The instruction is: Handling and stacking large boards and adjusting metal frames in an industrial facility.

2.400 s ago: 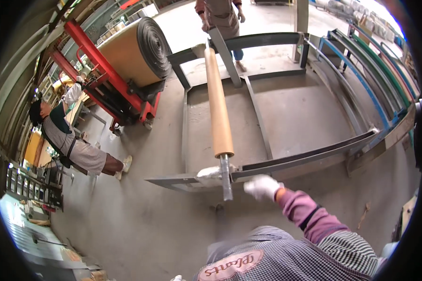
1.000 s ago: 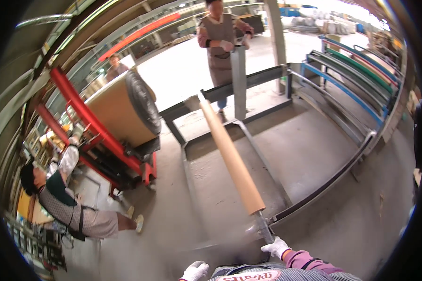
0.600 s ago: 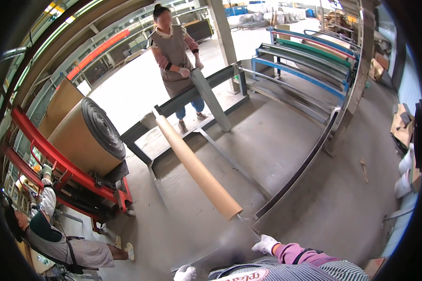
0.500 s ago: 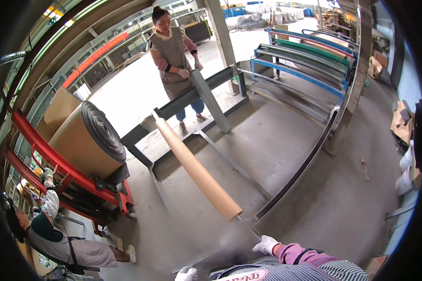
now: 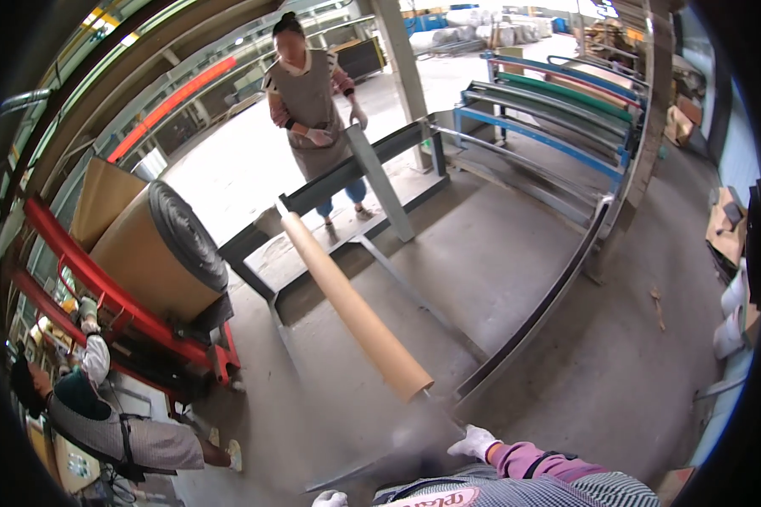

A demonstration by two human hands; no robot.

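A long brown cardboard tube (image 5: 351, 308) lies on a thin metal shaft (image 5: 431, 404) across a grey steel frame (image 5: 524, 325), pointing from me toward the far end. My right hand (image 5: 472, 441), in a white glove, is just below the tube's near end, touching a blurred grey bar (image 5: 372, 467); its grip is unclear. Only the top of my gloved left hand (image 5: 330, 498) shows at the lower edge. At the far end a person in a grey apron (image 5: 310, 101) holds an upright grey bar (image 5: 379, 177).
A big brown roll with a black end (image 5: 156, 253) sits on a red stand (image 5: 123, 308) at left. A person (image 5: 110, 418) crouches at lower left. Blue and green racks (image 5: 550, 110) stand at back right, boxes and white rolls (image 5: 731, 279) at right.
My view has swung up and along the tube, so the far person is now in sight. My right hand moved from the frame rail to just below the tube's end; my left hand appeared.
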